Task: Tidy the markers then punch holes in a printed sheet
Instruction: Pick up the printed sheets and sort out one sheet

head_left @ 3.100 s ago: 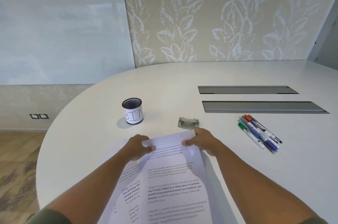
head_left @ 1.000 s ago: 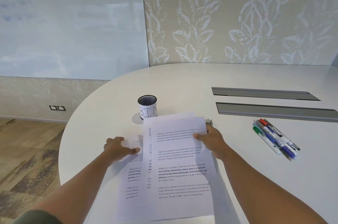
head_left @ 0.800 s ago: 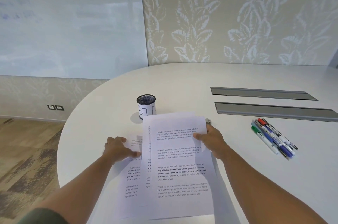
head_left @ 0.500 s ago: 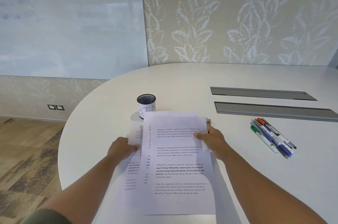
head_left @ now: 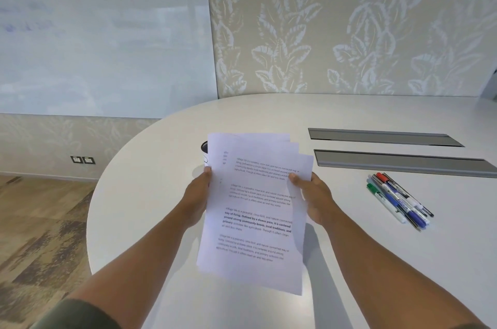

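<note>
I hold a small fanned stack of printed sheets (head_left: 255, 210) lifted above the white table (head_left: 349, 261). My left hand (head_left: 196, 199) grips the stack's left edge and my right hand (head_left: 313, 198) grips its right edge. Several markers (head_left: 398, 199), green, red, blue and black, lie in a loose bunch on the table to the right. The black mesh cup (head_left: 205, 148) labelled BIN is mostly hidden behind the sheets' top left corner. The hole punch is hidden behind the paper.
Two grey cable-hatch slots (head_left: 384, 137) (head_left: 403, 163) are set into the table beyond the markers. The table's rounded edge curves to my left, with wood-pattern floor (head_left: 40, 234) below. A whiteboard wall and leaf-patterned wall stand behind.
My left hand picked the loose sheet off the table and joined it to the ones in my right hand. The whole stack now sits raised between both hands, covering the cup.
</note>
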The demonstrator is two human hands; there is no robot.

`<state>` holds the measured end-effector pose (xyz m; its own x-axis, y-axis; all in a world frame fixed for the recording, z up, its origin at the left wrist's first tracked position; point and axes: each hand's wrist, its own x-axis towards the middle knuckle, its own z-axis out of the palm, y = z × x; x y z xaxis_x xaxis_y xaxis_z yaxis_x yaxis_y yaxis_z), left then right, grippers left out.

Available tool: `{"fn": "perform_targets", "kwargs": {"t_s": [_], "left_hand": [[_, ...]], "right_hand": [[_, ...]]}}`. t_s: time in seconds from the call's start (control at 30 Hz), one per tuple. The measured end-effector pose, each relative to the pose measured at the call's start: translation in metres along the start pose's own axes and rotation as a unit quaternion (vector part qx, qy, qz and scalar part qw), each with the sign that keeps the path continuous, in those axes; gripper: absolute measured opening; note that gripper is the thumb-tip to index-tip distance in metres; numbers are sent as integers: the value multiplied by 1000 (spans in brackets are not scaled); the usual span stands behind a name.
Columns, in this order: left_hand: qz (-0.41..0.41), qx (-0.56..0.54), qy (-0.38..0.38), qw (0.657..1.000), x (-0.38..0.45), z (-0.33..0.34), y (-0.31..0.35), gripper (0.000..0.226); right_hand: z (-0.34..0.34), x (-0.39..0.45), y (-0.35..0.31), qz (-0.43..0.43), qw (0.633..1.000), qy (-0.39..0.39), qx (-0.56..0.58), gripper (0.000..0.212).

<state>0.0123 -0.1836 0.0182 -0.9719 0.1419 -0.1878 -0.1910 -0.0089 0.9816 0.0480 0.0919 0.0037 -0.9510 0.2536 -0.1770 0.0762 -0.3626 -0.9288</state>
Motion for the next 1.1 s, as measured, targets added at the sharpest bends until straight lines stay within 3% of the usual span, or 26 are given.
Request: {"fn": "perform_targets", "kwargs": {"t_s": [0.13, 0.27, 0.4, 0.63, 0.83, 1.1], "left_hand": [[38, 8, -16, 999, 1, 21, 16, 61], [127, 44, -15, 991, 5, 37, 27, 31], [184, 36, 5, 982, 12, 44, 46, 21], [248, -10, -9, 969, 12, 56, 77, 31], [246, -25, -19, 969, 10, 56, 66, 40], [209, 0, -46, 977, 9, 62, 36, 27]], "right_hand": [[9, 0, -11, -43, 998, 22, -32, 27], [22, 0, -29, -113, 986, 57, -109, 30], [32, 1, -54, -172, 973, 77, -134, 41], [40, -4, -93, -257, 950, 75, -159, 21], [30, -13, -81, -231, 962, 65, -132, 35], [10, -20, -38, -189, 957, 75, -209, 25]]}}
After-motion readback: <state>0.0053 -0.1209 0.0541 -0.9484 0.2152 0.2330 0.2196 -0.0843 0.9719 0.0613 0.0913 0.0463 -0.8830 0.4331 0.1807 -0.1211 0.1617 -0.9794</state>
